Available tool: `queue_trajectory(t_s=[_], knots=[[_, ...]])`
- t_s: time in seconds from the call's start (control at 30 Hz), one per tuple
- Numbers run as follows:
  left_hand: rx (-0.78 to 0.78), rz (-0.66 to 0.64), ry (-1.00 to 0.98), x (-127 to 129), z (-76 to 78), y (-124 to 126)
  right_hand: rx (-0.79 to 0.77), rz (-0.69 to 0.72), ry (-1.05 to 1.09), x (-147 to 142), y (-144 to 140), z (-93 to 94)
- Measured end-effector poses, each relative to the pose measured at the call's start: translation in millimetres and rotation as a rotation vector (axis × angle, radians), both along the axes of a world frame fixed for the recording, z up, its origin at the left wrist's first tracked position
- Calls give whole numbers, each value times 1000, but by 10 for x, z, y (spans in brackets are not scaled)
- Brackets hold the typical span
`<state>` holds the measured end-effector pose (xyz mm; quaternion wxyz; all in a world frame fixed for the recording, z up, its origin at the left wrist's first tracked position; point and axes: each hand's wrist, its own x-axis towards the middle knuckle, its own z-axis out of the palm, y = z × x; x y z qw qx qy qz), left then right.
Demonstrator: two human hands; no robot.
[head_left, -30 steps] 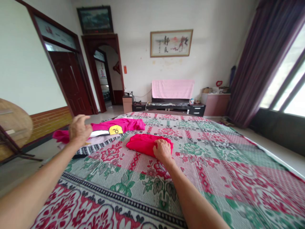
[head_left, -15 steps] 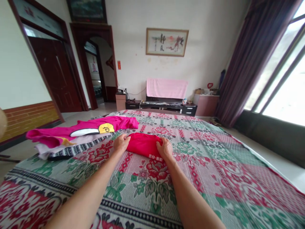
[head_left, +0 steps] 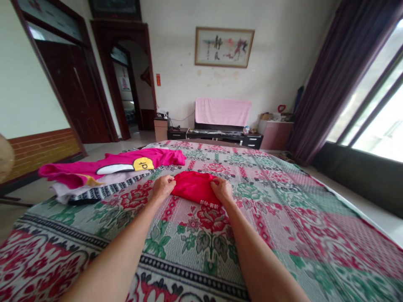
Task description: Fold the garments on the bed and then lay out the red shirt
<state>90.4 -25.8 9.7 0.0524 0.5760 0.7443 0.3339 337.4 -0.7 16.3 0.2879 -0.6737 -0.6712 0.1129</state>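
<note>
A folded red garment (head_left: 197, 188) with white lettering along its near right edge lies flat on the patterned bedspread (head_left: 201, 268). My left hand (head_left: 163, 186) pinches its far left corner between thumb and fingers. On the other side, my right hand (head_left: 223, 188) grips the far right edge in the same way. Part of the garment's right side is hidden behind the right hand. What kind of garment it is cannot be told while it is folded.
Left of the hands lies a pile of clothes with a magenta shirt (head_left: 110, 165) on top and a black-and-white patterned piece (head_left: 108, 189) beneath. Across the room stand a low black cabinet (head_left: 178, 135) and a pink cloth (head_left: 223, 111) over a screen. A dark curtain (head_left: 324, 84) hangs at right.
Both hands have shifted slightly to the far corners of the red garment, with fingers now pinching its edge. The view has tilted a little downward.
</note>
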Motion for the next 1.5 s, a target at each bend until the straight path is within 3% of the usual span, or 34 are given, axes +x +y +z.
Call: queue_trajectory(t_s=[0.23, 0.37, 0.53, 0.7, 0.87, 1.0, 1.1, 1.2, 1.3, 1.37, 1.43, 1.5], knots=[[110, 13, -36, 64, 151, -50, 102, -87, 265, 28, -35, 97], [155, -17, -187, 103, 294, -55, 209, -103, 442, 139, 0, 220], [280, -193, -431, 172, 429, -58, 240, 27, 816, 267, 27, 370], [194, -372, -679, 285, 598, -167, 169, 193, 1136, 304, -29, 591], [229, -413, -532, 253, 719, -233, 157, 253, 1085, 343, -77, 695], [137, -298, -242, 134, 844, -224, 55, 309, 782, 419, -46, 707], [83, -234, -42, 90, 1112, -163, 85, 238, 450, 512, 45, 910], [158, -178, 65, 115, 1578, -91, 223, 164, 260, 595, 167, 1380], [449, -63, 73, 190, 2081, -91, 498, 151, 398, 644, 221, 1949], [595, -27, 103, 247, 2310, -133, 653, 258, 546, 668, 191, 2235], [602, -62, 158, 291, 2411, -180, 684, 326, 619, 700, 128, 2377], [566, -101, 198, 312, 2411, -213, 664, 314, 631, 745, 65, 2395]])
